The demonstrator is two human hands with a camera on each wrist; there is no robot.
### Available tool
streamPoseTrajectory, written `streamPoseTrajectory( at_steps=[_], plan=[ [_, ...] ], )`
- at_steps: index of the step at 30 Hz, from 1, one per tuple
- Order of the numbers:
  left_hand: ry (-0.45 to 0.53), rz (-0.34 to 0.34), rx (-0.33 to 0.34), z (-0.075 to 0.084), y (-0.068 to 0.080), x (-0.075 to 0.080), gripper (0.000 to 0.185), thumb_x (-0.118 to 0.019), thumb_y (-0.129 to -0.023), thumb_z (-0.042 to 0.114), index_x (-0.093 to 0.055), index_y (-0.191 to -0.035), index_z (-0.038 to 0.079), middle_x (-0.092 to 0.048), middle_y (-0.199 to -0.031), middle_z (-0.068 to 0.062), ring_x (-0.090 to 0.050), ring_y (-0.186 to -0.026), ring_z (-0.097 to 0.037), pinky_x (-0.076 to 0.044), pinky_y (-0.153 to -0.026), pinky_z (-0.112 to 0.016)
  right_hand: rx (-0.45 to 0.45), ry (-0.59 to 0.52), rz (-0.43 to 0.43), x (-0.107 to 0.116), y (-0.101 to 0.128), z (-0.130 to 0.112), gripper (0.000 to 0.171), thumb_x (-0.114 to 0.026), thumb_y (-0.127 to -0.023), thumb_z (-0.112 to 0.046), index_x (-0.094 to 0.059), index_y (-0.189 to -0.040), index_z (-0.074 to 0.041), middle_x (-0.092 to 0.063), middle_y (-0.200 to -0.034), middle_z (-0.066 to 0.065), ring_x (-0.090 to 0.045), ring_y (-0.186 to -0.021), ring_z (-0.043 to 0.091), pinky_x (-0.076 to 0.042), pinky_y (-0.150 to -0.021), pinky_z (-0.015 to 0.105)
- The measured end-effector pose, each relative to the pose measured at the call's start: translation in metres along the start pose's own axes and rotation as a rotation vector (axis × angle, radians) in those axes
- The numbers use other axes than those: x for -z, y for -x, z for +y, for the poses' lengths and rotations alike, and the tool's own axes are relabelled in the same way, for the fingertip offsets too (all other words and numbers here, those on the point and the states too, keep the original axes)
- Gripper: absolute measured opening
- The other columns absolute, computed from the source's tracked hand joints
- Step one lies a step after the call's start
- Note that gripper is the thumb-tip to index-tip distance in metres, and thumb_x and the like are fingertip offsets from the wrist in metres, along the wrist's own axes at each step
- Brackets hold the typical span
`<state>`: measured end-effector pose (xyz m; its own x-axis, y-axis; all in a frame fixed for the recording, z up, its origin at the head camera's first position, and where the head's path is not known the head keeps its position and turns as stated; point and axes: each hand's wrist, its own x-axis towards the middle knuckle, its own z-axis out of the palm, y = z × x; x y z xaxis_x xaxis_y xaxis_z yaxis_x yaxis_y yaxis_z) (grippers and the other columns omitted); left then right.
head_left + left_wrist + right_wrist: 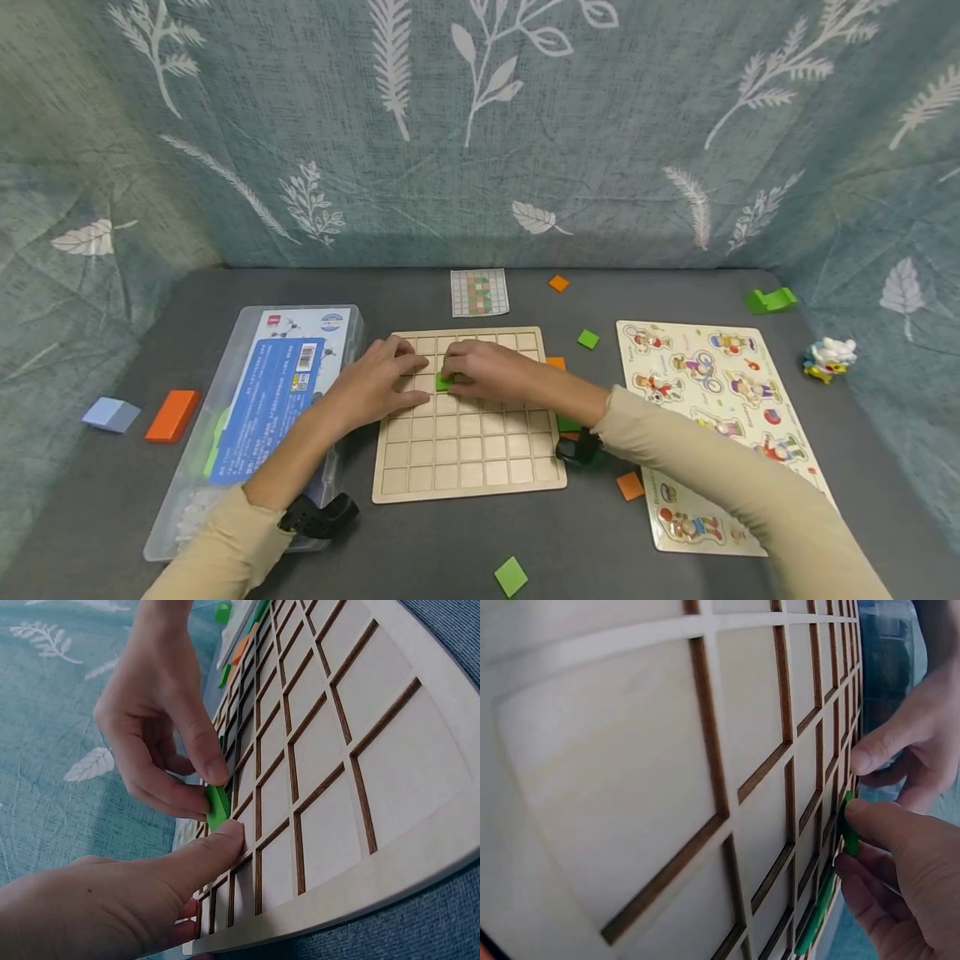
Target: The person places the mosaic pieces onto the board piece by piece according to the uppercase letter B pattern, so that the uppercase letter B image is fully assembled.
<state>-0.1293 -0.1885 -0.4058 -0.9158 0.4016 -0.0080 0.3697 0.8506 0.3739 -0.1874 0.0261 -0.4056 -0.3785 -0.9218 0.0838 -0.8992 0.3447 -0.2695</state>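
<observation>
Counter (420, 550), grey; wooden grid board (468, 454) lying on it; right hand (483, 371) pinching green tile (443, 382) tilted against an upper-left cell; left hand (378, 379) beside, fingers extended, fingertip touching the tile's edge; pattern card (479, 292) beyond.

A gray table (450, 550) holds everything. In the middle lies a wooden grid board (468, 454). To the left of it lies a clear plastic box (255, 417) with a blue label. Farther left lie a flat orange block (173, 415) and a light blue block (110, 413), near each other. To the right of the board lies a picture puzzle board (720, 417) with little people on it. Behind the grid board lies a small pattern card (479, 292). Small orange squares (558, 283) and green squares (511, 576) lie scattered around. At the far right sit a green piece (770, 300) and a small toy (828, 358).
</observation>
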Motion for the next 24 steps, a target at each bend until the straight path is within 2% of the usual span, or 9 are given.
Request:
streamPoseTrajectory(
  at_steps=[5,11,13,16,19,22,24],
  plan=[
    [0.004,-0.003,0.001,-0.002,0.000,0.002,0.045,-0.074,-0.086,0.032,-0.066,-0.123,0.010,-0.053,-0.118,-0.008,-0.048,-0.100,-0.024,-0.046,-0.074,-0.040,0.010,0.013,-0.016,0.003,-0.004,-0.002,0.010,-0.066,-0.092,-0.015,-0.074,-0.096,-0.010,-0.065,-0.096,0.003,-0.061,-0.088,0.013,-0.050,-0.080,0.024],
    [0.006,0.001,-0.005,-0.002,-0.001,0.003,0.045,-0.074,-0.086,0.032,-0.066,-0.124,0.009,-0.053,-0.117,-0.008,-0.048,-0.098,-0.023,-0.045,-0.072,-0.039,0.078,0.189,-0.016,0.004,-0.008,-0.006,0.012,-0.064,-0.093,-0.011,-0.075,-0.088,-0.013,-0.067,-0.102,0.001,-0.060,-0.093,0.016,-0.049,-0.082,0.024],
    [0.004,0.002,-0.005,-0.002,0.000,0.003,0.045,-0.074,-0.086,0.032,-0.066,-0.124,0.009,-0.053,-0.117,-0.008,-0.048,-0.098,-0.023,-0.045,-0.073,-0.039,0.079,0.203,-0.002,0.005,-0.006,-0.006,0.012,-0.064,-0.093,-0.013,-0.076,-0.090,-0.014,-0.068,-0.105,0.000,-0.059,-0.094,0.016,-0.049,-0.083,0.024],
    [-0.001,-0.001,-0.006,-0.001,0.001,0.003,0.046,-0.074,-0.086,0.032,-0.066,-0.124,0.009,-0.053,-0.118,-0.009,-0.048,-0.100,-0.024,-0.045,-0.076,-0.041,0.060,0.147,0.052,0.007,0.004,-0.004,0.012,-0.065,-0.093,-0.016,-0.076,-0.097,-0.013,-0.068,-0.107,0.002,-0.059,-0.097,0.016,-0.049,-0.085,0.025],
    [-0.012,-0.001,-0.004,0.000,0.001,0.002,0.046,-0.074,-0.086,0.033,-0.065,-0.124,0.009,-0.053,-0.120,-0.010,-0.049,-0.104,-0.026,-0.047,-0.080,-0.044,0.001,0.061,0.127,0.012,0.026,0.001,0.018,-0.066,-0.093,-0.018,-0.074,-0.106,-0.010,-0.067,-0.110,0.004,-0.060,-0.101,0.019,-0.050,-0.085,0.028],
    [-0.009,0.003,-0.001,0.001,0.001,0.001,0.046,-0.074,-0.086,0.033,-0.065,-0.124,0.009,-0.053,-0.121,-0.010,-0.050,-0.106,-0.027,-0.047,-0.081,-0.045,-0.108,-0.045,0.177,0.020,0.057,0.010,0.025,-0.066,-0.093,-0.017,-0.071,-0.115,-0.006,-0.066,-0.114,0.008,-0.060,-0.105,0.022,-0.051,-0.085,0.033],
    [0.004,0.003,0.000,0.002,0.001,0.000,0.046,-0.074,-0.086,0.032,-0.065,-0.125,0.009,-0.053,-0.122,-0.011,-0.049,-0.106,-0.027,-0.046,-0.079,-0.044,-0.187,-0.119,0.200,0.021,0.081,0.019,0.029,-0.066,-0.092,-0.016,-0.068,-0.119,-0.004,-0.064,-0.115,0.011,-0.060,-0.099,0.023,-0.050,-0.080,0.034]
  ],
)
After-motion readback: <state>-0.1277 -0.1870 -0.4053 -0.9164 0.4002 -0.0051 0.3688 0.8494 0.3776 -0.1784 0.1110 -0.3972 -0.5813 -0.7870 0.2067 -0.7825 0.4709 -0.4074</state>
